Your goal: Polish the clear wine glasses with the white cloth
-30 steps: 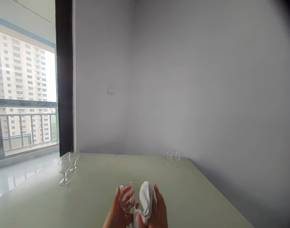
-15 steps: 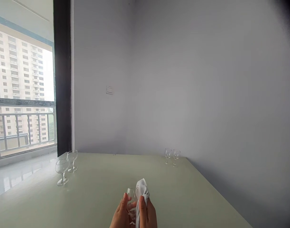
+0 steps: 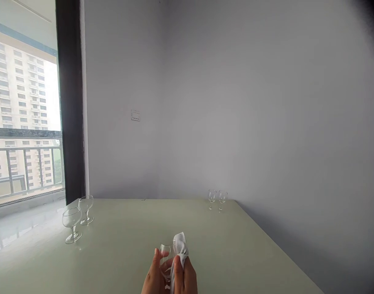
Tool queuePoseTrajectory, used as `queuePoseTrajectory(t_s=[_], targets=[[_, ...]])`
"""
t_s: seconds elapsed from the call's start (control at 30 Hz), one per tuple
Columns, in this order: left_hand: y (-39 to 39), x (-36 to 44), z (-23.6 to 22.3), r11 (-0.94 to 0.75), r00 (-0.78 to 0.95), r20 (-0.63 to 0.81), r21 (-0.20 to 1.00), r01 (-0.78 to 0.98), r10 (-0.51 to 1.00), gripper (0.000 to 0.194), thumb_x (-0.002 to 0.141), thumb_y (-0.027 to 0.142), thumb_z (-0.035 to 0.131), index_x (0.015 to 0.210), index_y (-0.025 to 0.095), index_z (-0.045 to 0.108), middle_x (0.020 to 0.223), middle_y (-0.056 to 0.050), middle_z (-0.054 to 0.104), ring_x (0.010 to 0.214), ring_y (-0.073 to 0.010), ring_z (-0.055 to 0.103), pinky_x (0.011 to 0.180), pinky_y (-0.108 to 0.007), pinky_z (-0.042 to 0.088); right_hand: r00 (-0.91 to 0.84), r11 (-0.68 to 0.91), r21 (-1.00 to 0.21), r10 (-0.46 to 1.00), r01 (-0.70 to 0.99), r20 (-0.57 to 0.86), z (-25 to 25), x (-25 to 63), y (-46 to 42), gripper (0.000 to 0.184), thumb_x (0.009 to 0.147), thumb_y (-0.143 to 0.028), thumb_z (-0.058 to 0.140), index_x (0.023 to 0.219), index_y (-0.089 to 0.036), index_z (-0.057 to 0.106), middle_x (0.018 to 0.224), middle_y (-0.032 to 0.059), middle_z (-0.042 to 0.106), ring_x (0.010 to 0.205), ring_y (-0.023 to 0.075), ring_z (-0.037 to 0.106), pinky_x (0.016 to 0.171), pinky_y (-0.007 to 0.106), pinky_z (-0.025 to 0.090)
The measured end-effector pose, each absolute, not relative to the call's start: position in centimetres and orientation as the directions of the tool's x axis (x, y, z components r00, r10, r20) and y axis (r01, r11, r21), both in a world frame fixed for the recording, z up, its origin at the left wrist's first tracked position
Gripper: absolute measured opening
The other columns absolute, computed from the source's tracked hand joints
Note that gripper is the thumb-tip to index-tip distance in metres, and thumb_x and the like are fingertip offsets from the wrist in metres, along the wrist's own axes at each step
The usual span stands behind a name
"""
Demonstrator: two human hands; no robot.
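Note:
At the bottom centre my left hand (image 3: pixel 154 277) is closed round a small clear glass (image 3: pixel 165 255), fingers wrapped about its bowl. My right hand (image 3: pixel 187 279) is closed on a white cloth (image 3: pixel 178 249), which bunches up against the glass's right side and rim. Both hands are pressed close together above the pale table (image 3: pixel 122 245). Their lower parts are cut off by the frame edge.
Two stemmed glasses (image 3: pixel 72 224) (image 3: pixel 86 209) stand at the table's far left near the window. Two smaller stemmed glasses (image 3: pixel 211 199) (image 3: pixel 222 199) stand at the far right by the grey wall. A dark window frame (image 3: pixel 69 102) rises at left.
My hands have drawn together and dropped lower in view. The cloth, spread beside the glass before, is now bunched against it. The view has turned slightly right.

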State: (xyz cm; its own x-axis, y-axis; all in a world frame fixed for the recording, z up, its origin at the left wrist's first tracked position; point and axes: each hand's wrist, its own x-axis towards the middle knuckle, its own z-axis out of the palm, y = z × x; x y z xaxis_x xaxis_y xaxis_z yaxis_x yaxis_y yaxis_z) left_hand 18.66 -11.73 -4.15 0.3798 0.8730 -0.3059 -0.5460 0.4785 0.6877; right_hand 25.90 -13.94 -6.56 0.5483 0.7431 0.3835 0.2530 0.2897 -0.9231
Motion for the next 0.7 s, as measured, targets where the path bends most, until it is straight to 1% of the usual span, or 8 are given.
queuePoseTrajectory(t_s=[0.17, 0.27, 0.33, 0.4, 0.47, 0.57, 0.63, 0.7], targets=[[-11.8, 18.8, -4.3, 0.298, 0.334, -0.151, 0.843, -0.448, 0.930, 0.057, 0.059, 0.064, 0.070, 0.094, 0.020, 0.057, 0.079, -0.004, 0.066, 0.072, -0.0198, 0.061, 0.055, -0.026, 0.039, 0.563, 0.289, -0.926, 0.735, 0.243, 0.378, -7.1, 25.8, -13.7, 0.046, 0.087, -0.058, 0.039, 0.092, -0.019, 0.063, 0.084, 0.0115, 0.071, 0.079, 0.0238, 0.068, 0.067, 0.030, 0.053], [-11.7, 18.6, -4.2, 0.322, 0.284, -0.212, 0.843, -0.431, 0.935, 0.063, 0.061, 0.068, 0.065, 0.102, 0.022, 0.053, 0.087, -0.004, 0.067, 0.064, -0.0170, 0.060, 0.051, -0.026, 0.036, 0.541, 0.300, -0.910, 0.733, 0.287, 0.412, -7.6, 26.0, -13.4, 0.046, 0.089, -0.056, 0.036, 0.092, -0.018, 0.061, 0.084, 0.0121, 0.070, 0.079, 0.0236, 0.067, 0.069, 0.031, 0.052], [-11.7, 18.6, -4.2, 0.362, 0.270, -0.260, 0.811, -0.460, 0.927, 0.062, 0.065, 0.071, 0.059, 0.106, 0.024, 0.052, 0.091, -0.005, 0.067, 0.063, -0.0167, 0.060, 0.053, -0.027, 0.038, 0.532, 0.293, -0.896, 0.726, 0.334, 0.436, -7.7, 26.0, -13.3, 0.045, 0.090, -0.055, 0.034, 0.093, -0.018, 0.061, 0.084, 0.0118, 0.070, 0.079, 0.0238, 0.067, 0.068, 0.033, 0.051], [-11.7, 18.7, -4.2, 0.348, 0.274, -0.235, 0.790, -0.505, 0.933, 0.060, 0.066, 0.069, 0.060, 0.104, 0.023, 0.055, 0.089, -0.005, 0.067, 0.070, -0.0189, 0.062, 0.061, -0.029, 0.042, 0.533, 0.292, -0.881, 0.710, 0.372, 0.460, -7.5, 25.8, -13.3, 0.044, 0.090, -0.053, 0.034, 0.095, -0.019, 0.061, 0.088, 0.0119, 0.069, 0.081, 0.0239, 0.066, 0.071, 0.034, 0.051], [-11.9, 18.9, -3.9, 0.276, 0.274, -0.150, 0.814, -0.511, 0.950, 0.054, 0.063, 0.063, 0.067, 0.097, 0.022, 0.059, 0.084, -0.004, 0.067, 0.078, -0.0213, 0.062, 0.068, -0.030, 0.045, 0.520, 0.304, -0.880, 0.718, 0.364, 0.463, -7.1, 25.4, -13.5, 0.043, 0.090, -0.053, 0.034, 0.096, -0.020, 0.061, 0.093, 0.0120, 0.069, 0.084, 0.0237, 0.065, 0.076, 0.036, 0.050], [-12.2, 18.9, -3.2, 0.173, 0.256, -0.056, 0.870, -0.462, 0.965, 0.045, 0.063, 0.057, 0.070, 0.088, 0.020, 0.064, 0.085, -0.004, 0.066, 0.085, -0.0240, 0.062, 0.075, -0.032, 0.046, 0.534, 0.277, -0.931, 0.763, 0.239, 0.364, -6.4, 24.8, -13.9, 0.047, 0.088, -0.057, 0.036, 0.097, -0.020, 0.062, 0.099, 0.0125, 0.069, 0.092, 0.0246, 0.064, 0.080, 0.035, 0.050], [-12.3, 18.6, -2.9, 0.121, 0.197, -0.036, 0.891, -0.438, 0.980, 0.043, 0.067, 0.058, 0.066, 0.088, 0.021, 0.066, 0.102, -0.007, 0.065, 0.095, -0.0266, 0.060, 0.078, -0.033, 0.047, 0.550, 0.226, -0.969, 0.799, 0.100, 0.243, -6.4, 24.5, -14.1, 0.051, 0.085, -0.062, 0.038, 0.098, -0.020, 0.063, 0.098, 0.0121, 0.070, 0.090, 0.0246, 0.064, 0.078, 0.034, 0.051], [-12.4, 18.2, -2.7, 0.045, 0.120, 0.007, 0.903, -0.428, 0.993, 0.045, 0.062, 0.058, 0.070, 0.090, 0.023, 0.067, 0.124, -0.008, 0.057, 0.112, -0.0290, 0.053, 0.081, -0.031, 0.046, 0.532, 0.206, -0.978, 0.831, -0.023, 0.163, -6.7, 24.5, -14.2, 0.055, 0.082, -0.065, 0.042, 0.099, -0.019, 0.065, 0.092, 0.0113, 0.070, 0.083, 0.0234, 0.064, 0.075, 0.033, 0.051]])
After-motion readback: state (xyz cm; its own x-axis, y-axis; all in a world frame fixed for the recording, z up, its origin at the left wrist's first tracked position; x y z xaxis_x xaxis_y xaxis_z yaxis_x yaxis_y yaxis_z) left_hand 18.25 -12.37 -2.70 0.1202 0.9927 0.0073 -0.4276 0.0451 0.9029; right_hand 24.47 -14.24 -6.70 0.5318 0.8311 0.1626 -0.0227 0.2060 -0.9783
